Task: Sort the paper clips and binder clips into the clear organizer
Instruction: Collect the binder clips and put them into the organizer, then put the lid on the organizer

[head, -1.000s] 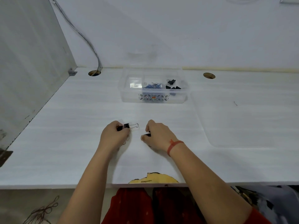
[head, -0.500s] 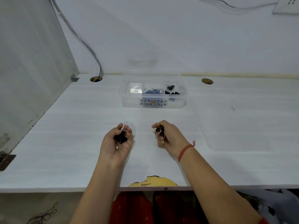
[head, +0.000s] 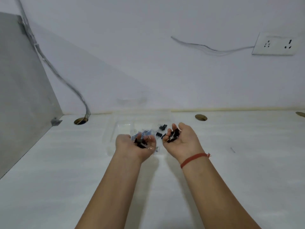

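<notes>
The clear organizer point(head: 113, 129) stands on the white desk near the back wall, partly hidden behind both hands. Blue paper clips point(head: 145, 132) lie in its middle compartment and black binder clips point(head: 162, 127) in its right one. My left hand point(head: 132, 146) is palm up in front of the organizer, cupping black binder clips point(head: 140, 142). My right hand point(head: 183, 139), with a red thread at the wrist, is also palm up over the organizer's right end, with black binder clips point(head: 172, 136) in its palm.
The white desk point(head: 66, 171) has round cable holes point(head: 80, 121) at back left and another cable hole point(head: 201, 117) at back right. A grey side panel point(head: 19, 96) closes the left. Cables run down the wall, and a socket plate point(head: 275, 44) sits high on the right.
Both hands picked binder clips off the desk, turned palm up and moved forward to the organizer. The camera tilted up toward the wall.
</notes>
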A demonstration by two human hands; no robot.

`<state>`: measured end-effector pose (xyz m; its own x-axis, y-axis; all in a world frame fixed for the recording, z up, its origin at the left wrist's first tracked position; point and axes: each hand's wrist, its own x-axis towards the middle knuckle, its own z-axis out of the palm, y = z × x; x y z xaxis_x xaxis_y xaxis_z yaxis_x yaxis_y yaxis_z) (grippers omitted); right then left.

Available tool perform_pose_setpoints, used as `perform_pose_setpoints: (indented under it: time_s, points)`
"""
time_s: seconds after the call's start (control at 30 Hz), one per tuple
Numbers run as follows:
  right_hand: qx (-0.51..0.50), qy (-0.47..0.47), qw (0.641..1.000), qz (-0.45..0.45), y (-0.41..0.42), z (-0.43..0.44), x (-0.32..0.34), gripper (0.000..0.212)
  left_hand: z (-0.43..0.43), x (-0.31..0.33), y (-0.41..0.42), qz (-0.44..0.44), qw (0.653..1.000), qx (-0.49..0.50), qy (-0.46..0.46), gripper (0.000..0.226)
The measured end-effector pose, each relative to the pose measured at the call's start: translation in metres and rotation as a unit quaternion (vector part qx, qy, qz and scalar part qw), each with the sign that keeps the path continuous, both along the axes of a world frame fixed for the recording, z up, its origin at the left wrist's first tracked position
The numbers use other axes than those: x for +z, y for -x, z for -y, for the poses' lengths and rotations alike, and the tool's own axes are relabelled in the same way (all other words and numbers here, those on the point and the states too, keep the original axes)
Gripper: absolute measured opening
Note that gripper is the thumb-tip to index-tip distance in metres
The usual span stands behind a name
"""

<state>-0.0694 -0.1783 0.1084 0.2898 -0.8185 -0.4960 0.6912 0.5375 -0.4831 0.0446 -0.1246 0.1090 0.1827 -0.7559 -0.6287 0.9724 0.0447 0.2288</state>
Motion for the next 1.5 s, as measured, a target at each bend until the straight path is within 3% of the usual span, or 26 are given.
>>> perform_pose_setpoints:
  time_s: [0.17, 0.33, 0.4, 0.5, 0.63, 0.73, 0.8, 0.83, 0.87, 0.9, 0.93, 0.97, 1.07, 1.2, 1.3, 1.37, 1.43, 1.5]
  points:
    - [0.033, 0.064, 0.983, -0.169, -0.019, 0.067, 0.016, 0.025, 0.096, 0.013, 0.014, 0.146, 0.987, -0.067, -0.032, 0.028]
    - [0.139, 0.072, 0.943, -0.293, -0.020, 0.084, 0.010, 0.050, 0.145, -0.007, 0.011, 0.378, 0.901, -0.187, -0.103, 0.025]
    - [0.149, 0.070, 0.941, -0.295, -0.017, 0.086, 0.002, 0.055, 0.149, -0.010, 0.012, 0.431, 0.868, -0.222, -0.109, 0.021]
    - [0.108, 0.067, 0.957, -0.262, -0.011, 0.083, -0.004, 0.050, 0.138, -0.008, 0.020, 0.477, 0.852, -0.198, -0.084, 0.015]
    - [0.020, 0.088, 0.969, -0.231, 0.016, 0.055, 0.000, 0.039, 0.102, -0.003, 0.044, 0.508, 0.847, -0.144, -0.052, 0.015]
    - [-0.008, 0.148, 0.958, -0.244, 0.057, 0.016, -0.004, 0.015, 0.062, -0.009, 0.072, 0.500, 0.855, -0.138, -0.017, 0.012]
    - [0.017, 0.216, 0.902, -0.372, 0.093, -0.012, -0.019, 0.012, 0.033, -0.018, 0.092, 0.490, 0.855, -0.170, -0.006, 0.013]
    - [0.044, 0.262, 0.832, -0.486, 0.112, -0.024, -0.029, 0.012, 0.020, -0.024, 0.101, 0.485, 0.853, -0.192, -0.004, 0.013]
    - [0.074, 0.302, 0.737, -0.601, 0.131, -0.035, -0.040, 0.013, 0.010, -0.029, 0.110, 0.483, 0.849, -0.215, -0.004, 0.013]
    - [0.106, 0.324, 0.644, -0.685, 0.149, -0.046, -0.050, 0.017, 0.000, -0.036, 0.119, 0.483, 0.842, -0.239, -0.006, 0.012]
    - [0.142, 0.330, 0.582, -0.729, 0.165, -0.057, -0.059, 0.022, -0.009, -0.043, 0.127, 0.482, 0.836, -0.262, -0.010, 0.011]
    - [0.177, 0.335, 0.546, -0.747, 0.179, -0.068, -0.068, 0.026, -0.017, -0.050, 0.135, 0.481, 0.831, -0.280, -0.015, 0.011]
    - [0.227, 0.394, 0.485, -0.747, 0.200, -0.090, -0.094, 0.027, -0.037, -0.067, 0.155, 0.489, 0.819, -0.298, -0.027, 0.011]
    - [0.128, 0.476, 0.402, -0.772, 0.197, -0.102, -0.116, 0.003, -0.054, -0.076, 0.165, 0.480, 0.834, -0.268, -0.043, 0.011]
    - [0.053, 0.536, 0.318, -0.780, 0.192, -0.106, -0.120, 0.007, -0.064, -0.074, 0.165, 0.460, 0.856, -0.233, -0.036, 0.011]
    - [-0.029, 0.559, 0.335, -0.757, 0.186, -0.114, -0.105, 0.007, -0.069, -0.071, 0.159, 0.448, 0.875, -0.181, -0.031, 0.011]
    - [-0.125, 0.570, 0.402, -0.706, 0.178, -0.121, -0.079, 0.012, -0.069, -0.071, 0.151, 0.440, 0.889, -0.121, -0.029, 0.011]
    - [-0.219, 0.574, 0.436, -0.658, 0.170, -0.127, -0.044, 0.009, -0.067, -0.072, 0.143, 0.444, 0.890, -0.099, -0.020, 0.015]
